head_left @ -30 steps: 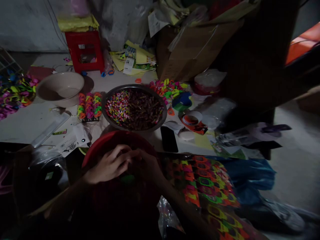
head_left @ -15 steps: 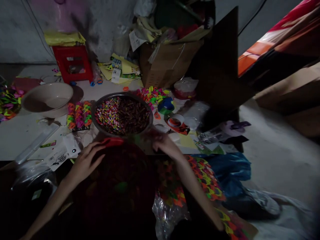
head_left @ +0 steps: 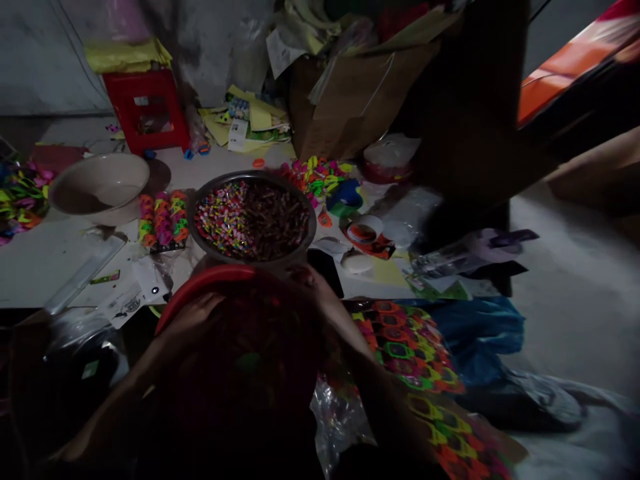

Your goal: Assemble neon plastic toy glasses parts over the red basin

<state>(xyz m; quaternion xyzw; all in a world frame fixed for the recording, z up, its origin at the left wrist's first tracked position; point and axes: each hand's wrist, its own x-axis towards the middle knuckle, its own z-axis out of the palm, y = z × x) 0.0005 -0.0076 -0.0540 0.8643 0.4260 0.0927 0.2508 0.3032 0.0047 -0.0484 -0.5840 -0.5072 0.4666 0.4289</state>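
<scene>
A red basin (head_left: 200, 279) sits low in front of me, its inside very dark with a dim green piece in it. My left hand (head_left: 195, 315) reaches over the basin's left rim, fingers stretched inward and apparently holding nothing; shadow covers the tips. At the basin's right far rim is my right hand (head_left: 314, 285), fingers curled together; what they hold, if anything, is too dark to make out. Just beyond stands a metal bowl (head_left: 314, 230), with small multicoloured pieces on its left side and dark brown ones on its right.
Left on the table (head_left: 30, 267) are a pale basin (head_left: 70, 190) and colourful watch-like toys (head_left: 163, 219). Tape rolls (head_left: 365, 230) and bright loose pieces (head_left: 320, 177) lie right of the bowl. Behind stand a red stool (head_left: 145, 110) and a cardboard box (head_left: 350, 93).
My left hand has moved from the red basin's rim to inside it. The right hand has drawn slightly left and its fingers are less blurred. The view has shifted, showing more red rim.
</scene>
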